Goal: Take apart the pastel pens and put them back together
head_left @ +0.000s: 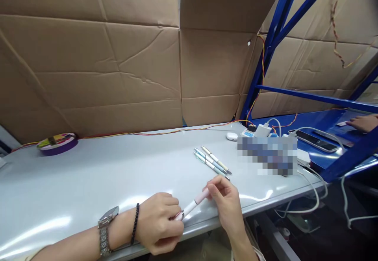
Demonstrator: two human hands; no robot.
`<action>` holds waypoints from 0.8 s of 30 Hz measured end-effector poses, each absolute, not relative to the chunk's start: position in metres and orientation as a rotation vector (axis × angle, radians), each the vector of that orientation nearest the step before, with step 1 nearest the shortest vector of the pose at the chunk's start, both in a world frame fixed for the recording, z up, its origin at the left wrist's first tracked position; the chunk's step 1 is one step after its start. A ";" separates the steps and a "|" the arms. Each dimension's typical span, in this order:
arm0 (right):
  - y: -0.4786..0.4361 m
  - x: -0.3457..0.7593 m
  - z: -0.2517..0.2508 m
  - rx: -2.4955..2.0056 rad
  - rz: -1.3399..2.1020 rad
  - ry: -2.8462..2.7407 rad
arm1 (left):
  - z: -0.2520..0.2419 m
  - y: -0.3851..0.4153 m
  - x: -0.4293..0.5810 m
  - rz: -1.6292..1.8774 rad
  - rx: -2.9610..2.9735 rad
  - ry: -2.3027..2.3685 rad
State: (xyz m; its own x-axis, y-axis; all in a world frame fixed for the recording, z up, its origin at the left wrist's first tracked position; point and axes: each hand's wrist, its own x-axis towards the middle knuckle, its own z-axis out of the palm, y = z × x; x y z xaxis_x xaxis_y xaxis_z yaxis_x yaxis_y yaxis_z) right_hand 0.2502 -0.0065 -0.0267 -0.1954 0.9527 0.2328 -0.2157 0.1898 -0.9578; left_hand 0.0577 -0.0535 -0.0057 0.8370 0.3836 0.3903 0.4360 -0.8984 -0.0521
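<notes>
A pink and white pen (193, 204) is held between both my hands just above the near edge of the white table (88, 182). My left hand (161, 223), with a watch and a dark bead bracelet on its wrist, pinches the pen's silver tip end. The pink end is pinched by the fingers of my right hand (226, 200). Three more pens (212, 160) lie side by side on the table just beyond my right hand.
A purple round tin (57, 143) sits at the far left by the cardboard wall (118, 64). A white earbud case (232, 136), chargers and cables (262, 130) lie at the right. Another person's hand (364, 122) rests on the blue shelf (325, 119) beside a phone (314, 139).
</notes>
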 end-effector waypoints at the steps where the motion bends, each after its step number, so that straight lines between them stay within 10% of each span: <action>1: -0.007 0.250 -0.027 -0.806 1.297 -1.317 | -0.005 -0.054 0.058 -0.556 -2.866 -0.648; 24: 0.054 0.292 -0.026 -1.283 0.334 -1.837 | -0.005 -0.044 0.049 -0.527 -2.826 -1.571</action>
